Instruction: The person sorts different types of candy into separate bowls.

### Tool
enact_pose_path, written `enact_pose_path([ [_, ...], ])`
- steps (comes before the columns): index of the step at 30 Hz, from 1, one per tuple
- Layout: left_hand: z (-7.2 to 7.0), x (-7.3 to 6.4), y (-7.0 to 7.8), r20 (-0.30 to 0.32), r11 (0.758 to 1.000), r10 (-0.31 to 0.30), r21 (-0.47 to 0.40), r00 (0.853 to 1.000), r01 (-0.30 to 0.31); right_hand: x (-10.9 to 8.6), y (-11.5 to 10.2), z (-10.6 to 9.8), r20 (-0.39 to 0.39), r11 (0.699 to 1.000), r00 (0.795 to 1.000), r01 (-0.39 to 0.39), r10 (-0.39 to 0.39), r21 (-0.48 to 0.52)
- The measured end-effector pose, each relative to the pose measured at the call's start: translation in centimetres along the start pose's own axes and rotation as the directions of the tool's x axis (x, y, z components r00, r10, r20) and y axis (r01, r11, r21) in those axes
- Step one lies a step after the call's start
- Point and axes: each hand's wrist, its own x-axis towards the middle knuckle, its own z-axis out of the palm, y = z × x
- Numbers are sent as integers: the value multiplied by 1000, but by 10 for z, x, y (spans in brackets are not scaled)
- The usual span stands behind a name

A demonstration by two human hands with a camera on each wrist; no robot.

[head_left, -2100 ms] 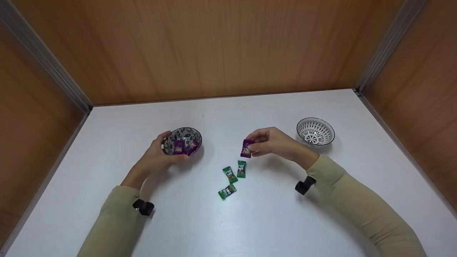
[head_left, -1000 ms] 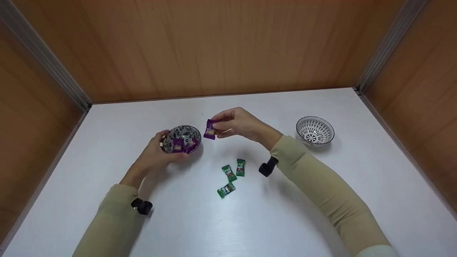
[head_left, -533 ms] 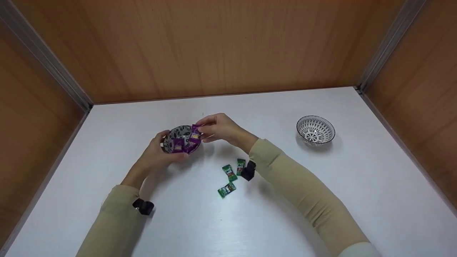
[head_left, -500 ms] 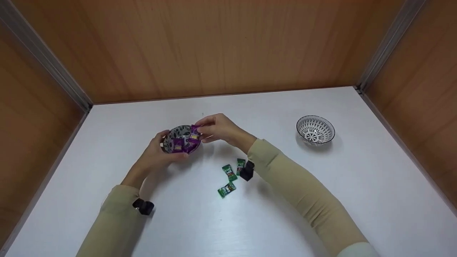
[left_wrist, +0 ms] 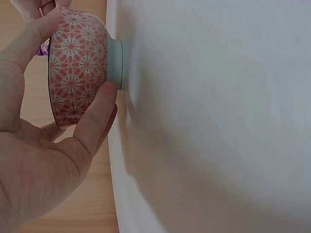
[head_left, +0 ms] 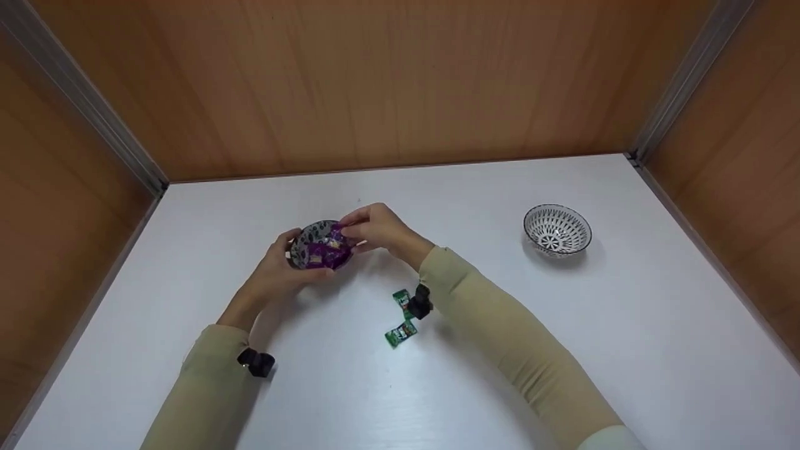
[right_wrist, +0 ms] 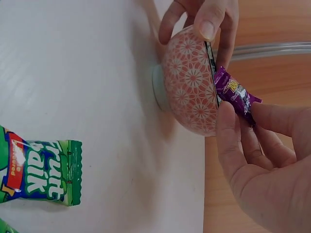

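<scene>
On a white table (head_left: 312, 394) boxed by brown wood-grain panels (head_left: 400, 75), the left hand (head_left: 280, 270) grips a round red-and-white flowered bowl (left_wrist: 77, 68); the right hand (head_left: 381, 228) pinches a shiny purple-wrapped candy (right_wrist: 237, 94) at the bowl's mouth.

The right hand (right_wrist: 272, 187) pinches a purple wrapped sweet (right_wrist: 238, 97) between thumb and fingers, right at the rim of a pink bowl (right_wrist: 192, 80) patterned with white flowers. The left hand (right_wrist: 217, 15) grips the bowl from its other side, thumb at the rim. The bowl's pale foot faces the white worktop (right_wrist: 92, 97); whether they touch is hard to tell. A green sweet (right_wrist: 41, 170) lies well in from the worktop's edge along the wooden panel (right_wrist: 269, 80), a sliver of another green wrapper (right_wrist: 5, 227) near it.
</scene>
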Motion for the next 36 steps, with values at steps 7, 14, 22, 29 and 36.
enact_pose_path([
  [7,-1,1,-1,-1,1000,-24,1,1000,24,2,3,5,-2,999,1000,3,-3,-53],
  [14,0,1,-2,-6,1000,-24,3,1000,24,0,7,3,-7,995,998,68,-69,-72],
  [22,0,1,-1,2,999,-26,-22,1000,26,-1,8,0,6,997,998,59,-59,-55],
  [29,0,0,-1,6,999,-44,4,999,44,-5,10,0,-8,997,999,50,-51,-59],
  [36,-5,0,8,41,994,-56,96,998,52,-11,9,-10,10,990,1000,-16,18,-143],
])
